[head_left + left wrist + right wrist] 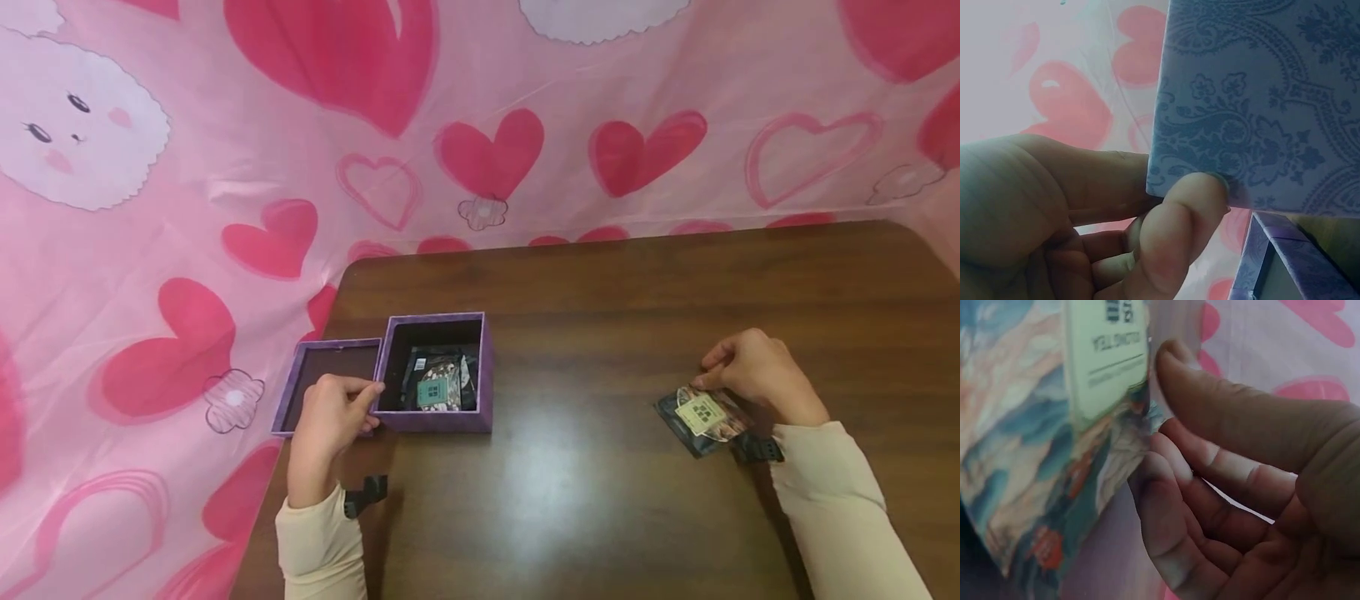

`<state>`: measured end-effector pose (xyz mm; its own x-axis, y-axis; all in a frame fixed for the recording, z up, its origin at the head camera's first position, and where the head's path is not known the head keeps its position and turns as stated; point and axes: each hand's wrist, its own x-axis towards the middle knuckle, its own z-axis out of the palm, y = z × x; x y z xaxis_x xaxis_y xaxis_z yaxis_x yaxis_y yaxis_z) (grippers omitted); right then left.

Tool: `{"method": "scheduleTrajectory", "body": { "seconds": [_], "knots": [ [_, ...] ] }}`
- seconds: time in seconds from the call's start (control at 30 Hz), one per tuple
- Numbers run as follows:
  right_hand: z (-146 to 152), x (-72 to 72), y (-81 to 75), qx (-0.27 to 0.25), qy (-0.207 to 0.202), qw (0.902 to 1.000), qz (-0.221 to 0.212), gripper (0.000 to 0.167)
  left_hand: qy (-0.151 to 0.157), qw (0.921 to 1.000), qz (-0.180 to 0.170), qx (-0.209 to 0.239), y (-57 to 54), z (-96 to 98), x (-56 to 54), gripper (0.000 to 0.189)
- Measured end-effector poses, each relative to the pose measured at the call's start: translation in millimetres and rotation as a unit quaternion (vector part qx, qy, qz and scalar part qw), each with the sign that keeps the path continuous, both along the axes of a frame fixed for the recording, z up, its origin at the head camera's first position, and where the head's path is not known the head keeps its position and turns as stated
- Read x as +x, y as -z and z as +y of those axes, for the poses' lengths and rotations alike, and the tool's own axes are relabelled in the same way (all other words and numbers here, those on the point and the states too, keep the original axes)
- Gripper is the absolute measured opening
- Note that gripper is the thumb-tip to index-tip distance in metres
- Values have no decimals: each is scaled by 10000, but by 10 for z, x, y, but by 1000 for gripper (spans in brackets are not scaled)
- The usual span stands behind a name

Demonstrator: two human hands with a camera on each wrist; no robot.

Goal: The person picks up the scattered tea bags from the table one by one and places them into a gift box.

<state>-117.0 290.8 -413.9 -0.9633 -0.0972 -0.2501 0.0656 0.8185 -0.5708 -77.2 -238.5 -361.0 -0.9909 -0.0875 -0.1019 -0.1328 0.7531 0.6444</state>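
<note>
In the head view my left hand (330, 421) is at the near left corner of a purple box (450, 422). Its thumb and finger pinch that corner; the left wrist view shows the patterned side of the box (1241, 125) close up. Inside the box lie several dark tea packets, the top tea packet (442, 387) bearing a green label. Over the right part of the table, my right hand (765, 375) holds a tea packet (705, 417) by its edge between thumb and fingers. "Oolong tea" can be read upside down on the label of this packet (1110, 375) in the right wrist view.
The shallow box lid (337, 367) lies open side up, against the left side of the box. All of this is on a brown wooden table (570, 500). A pink cloth (562, 75) printed with hearts hangs behind the table and along its left side.
</note>
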Motion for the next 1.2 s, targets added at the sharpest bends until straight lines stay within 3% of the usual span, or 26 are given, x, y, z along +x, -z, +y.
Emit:
{"method": "scheduleTrajectory", "body": {
  "seconds": [0.1, 0.27, 0.43, 0.67, 0.73, 0.83, 0.97, 1.2],
  "knots": [
    [-31, 3, 29, 58, -28, 9999, 138, 30, 11, 10000, 10, -26, -10, -8, 0, 20],
    [-77, -21, 54, 102, -148, 9998, -5, 18, 11, 10000, -24, -69, -9, -18, 0, 21],
    [-39, -52, 48, 177, -568, 9982, 78, 3, 33, 9999, 32, -156, 2, -16, -5, 21],
    [107, -34, 2, -325, -1303, 9903, 369, 11, 87, 9997, 142, -205, 10, -15, -2, 20],
    [125, -28, -27, -660, -1203, 9900, 316, 11, 83, 9996, 169, -216, 12, -11, -5, 20],
    [124, -19, -115, -1158, -705, 9907, 130, 10, 72, 9996, 189, -205, 17, -10, -10, 20],
    [68, -17, -272, -1451, -82, 9894, 31, 21, 64, 9997, 152, -158, 22, -7, -6, 21],
    [-223, -77, -397, -1814, -110, 9831, 242, 19, 30, 9997, 164, -163, 25, -9, -7, 20]
  ]
}}
